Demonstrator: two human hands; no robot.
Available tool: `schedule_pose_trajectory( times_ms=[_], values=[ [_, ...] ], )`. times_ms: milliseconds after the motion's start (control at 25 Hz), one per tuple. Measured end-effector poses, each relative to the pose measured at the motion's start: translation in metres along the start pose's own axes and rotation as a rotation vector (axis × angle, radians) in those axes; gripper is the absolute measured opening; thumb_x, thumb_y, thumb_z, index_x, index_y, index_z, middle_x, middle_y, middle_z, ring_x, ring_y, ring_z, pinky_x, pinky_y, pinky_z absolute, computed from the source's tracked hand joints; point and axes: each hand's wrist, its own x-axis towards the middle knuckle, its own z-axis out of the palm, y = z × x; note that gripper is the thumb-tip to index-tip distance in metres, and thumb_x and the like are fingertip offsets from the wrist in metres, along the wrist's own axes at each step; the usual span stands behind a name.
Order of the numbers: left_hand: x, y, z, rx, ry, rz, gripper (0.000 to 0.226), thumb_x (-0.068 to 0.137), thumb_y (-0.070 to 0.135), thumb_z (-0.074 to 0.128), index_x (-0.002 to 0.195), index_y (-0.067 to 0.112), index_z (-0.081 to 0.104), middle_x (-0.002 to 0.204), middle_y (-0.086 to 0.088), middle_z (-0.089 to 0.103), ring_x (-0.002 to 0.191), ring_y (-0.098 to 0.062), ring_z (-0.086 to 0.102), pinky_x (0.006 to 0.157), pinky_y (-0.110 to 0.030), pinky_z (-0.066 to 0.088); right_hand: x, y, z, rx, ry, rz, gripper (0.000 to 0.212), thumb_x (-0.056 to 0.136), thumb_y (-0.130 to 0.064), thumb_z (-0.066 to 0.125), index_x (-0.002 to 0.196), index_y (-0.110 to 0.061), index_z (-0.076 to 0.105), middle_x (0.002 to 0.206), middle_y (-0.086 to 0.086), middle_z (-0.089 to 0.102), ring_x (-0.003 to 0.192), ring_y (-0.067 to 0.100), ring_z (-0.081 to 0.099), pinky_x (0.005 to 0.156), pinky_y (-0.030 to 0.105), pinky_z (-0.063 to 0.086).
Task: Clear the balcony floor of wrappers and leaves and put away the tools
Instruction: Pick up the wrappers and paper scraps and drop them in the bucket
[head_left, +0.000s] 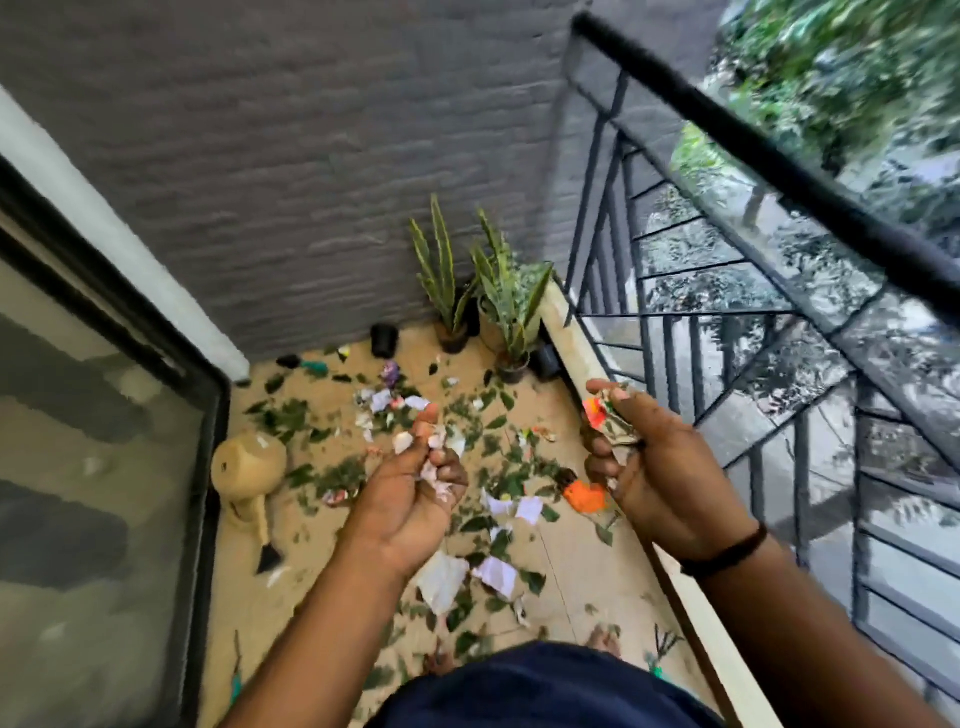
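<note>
My left hand (415, 483) is raised over the balcony floor, its fingers curled round a bunch of white paper scraps (435, 448). My right hand (631, 452) grips a crumpled wad of wrappers (608, 415), red, white and green, near the parapet. Below them the tan floor (571, 561) is strewn with green leaves (337, 475), white paper pieces (441, 579) and an orange wrapper (586, 496). A small brush (267, 553) lies by the left door, and a teal-handled tool (314, 367) lies at the far wall.
A tipped tan pot (247, 467) lies against the glass sliding door (93, 467). Potted snake plants (498, 306) and an empty black pot (384, 340) stand in the far corner. A black metal railing (727, 332) on a low parapet (691, 597) runs along the right.
</note>
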Motion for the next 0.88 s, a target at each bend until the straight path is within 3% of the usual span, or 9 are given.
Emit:
schedule_pose_trajectory(
  times_ms=[200,320,400,480,600,760,880],
  values=[
    [0.01,-0.047,0.083,0.127,-0.183,-0.045,0.026,0.1,0.011,0.041,0.111,0.017,0.064,0.066,0.003,0.042,0.047,-0.006,0.041,0.043,-0.016,0.038,-0.026,-0.064,-0.057,0.135,0.079,-0.102,0.035,0.087,-0.02,0.055,0.122,-0.011,0.055,0.075,0.003,0.056,0.051,0.012,0.045,0.041,0.019,0.032],
    [0.016,-0.085,0.118,0.31,-0.295,-0.191,0.024,0.096,0.012,0.047,0.111,0.019,0.064,0.065,0.003,0.042,0.046,-0.005,0.04,0.042,-0.015,0.037,-0.073,-0.096,-0.081,0.181,0.147,-0.287,0.024,0.095,-0.017,0.049,0.116,-0.011,0.056,0.07,0.001,0.061,0.049,0.011,0.046,0.04,0.018,0.031],
    [0.009,-0.113,0.133,0.363,-0.439,-0.318,0.027,0.082,0.011,0.071,0.108,0.017,0.067,0.066,0.002,0.045,0.045,-0.006,0.043,0.042,-0.016,0.039,-0.116,-0.102,-0.095,0.213,0.223,-0.437,0.022,0.101,-0.019,0.045,0.115,-0.01,0.059,0.074,0.002,0.062,0.051,0.011,0.046,0.041,0.019,0.032],
    [-0.007,-0.145,0.14,0.42,-0.55,-0.485,0.042,0.068,0.01,0.084,0.107,0.013,0.068,0.07,0.001,0.049,0.048,-0.007,0.047,0.044,-0.017,0.041,-0.172,-0.084,-0.109,0.302,0.353,-0.574,0.025,0.102,-0.022,0.046,0.118,-0.009,0.061,0.077,0.003,0.061,0.054,0.012,0.045,0.044,0.02,0.033],
    [-0.042,-0.191,0.13,0.574,-0.657,-0.646,0.026,0.088,0.015,0.056,0.112,0.014,0.065,0.074,0.002,0.047,0.055,-0.006,0.043,0.048,-0.016,0.038,-0.253,-0.025,-0.119,0.394,0.563,-0.646,0.022,0.1,-0.022,0.048,0.112,-0.011,0.063,0.077,0.003,0.06,0.054,0.012,0.045,0.043,0.02,0.035],
    [-0.115,-0.244,0.07,0.618,-0.646,-0.901,0.031,0.081,0.015,0.057,0.11,0.011,0.066,0.074,0.001,0.047,0.056,-0.007,0.046,0.048,-0.016,0.04,-0.349,0.063,-0.115,0.474,0.83,-0.656,0.021,0.098,-0.021,0.048,0.096,-0.011,0.067,0.075,0.003,0.059,0.05,0.013,0.043,0.04,0.02,0.029],
    [-0.164,-0.266,0.033,0.708,-0.651,-1.091,0.026,0.08,0.014,0.057,0.104,0.012,0.067,0.068,0.001,0.051,0.048,-0.008,0.048,0.041,-0.017,0.042,-0.398,0.104,-0.102,0.55,0.972,-0.725,0.02,0.089,-0.021,0.054,0.1,-0.009,0.066,0.074,0.004,0.058,0.048,0.012,0.042,0.038,0.021,0.029]
  ],
)
